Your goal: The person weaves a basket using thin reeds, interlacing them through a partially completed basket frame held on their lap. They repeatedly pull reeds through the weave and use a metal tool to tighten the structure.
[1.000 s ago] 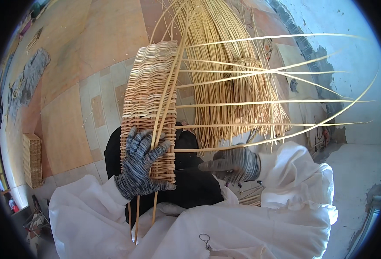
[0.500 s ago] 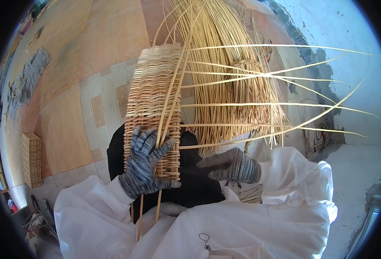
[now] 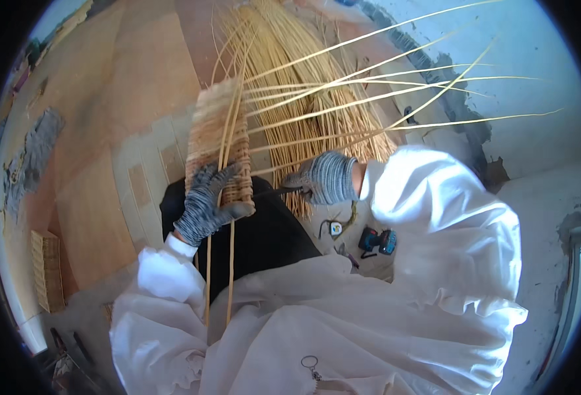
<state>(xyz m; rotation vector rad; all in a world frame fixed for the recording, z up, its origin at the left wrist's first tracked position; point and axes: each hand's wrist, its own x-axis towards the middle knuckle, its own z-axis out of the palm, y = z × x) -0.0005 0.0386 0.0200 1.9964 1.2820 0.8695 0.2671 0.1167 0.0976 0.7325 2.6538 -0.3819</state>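
Since a second ago the woven wicker panel (image 3: 219, 141) has tilted away, showing a blue cordless drill (image 3: 377, 241) on the grey floor (image 3: 540, 217). Left gloved hand (image 3: 206, 201) grips the panel's lower edge; right gloved hand (image 3: 322, 178), apart, pinches a thin dark tool against it. Loose willow rods (image 3: 316, 112) lean on the tiled wall (image 3: 106, 131).
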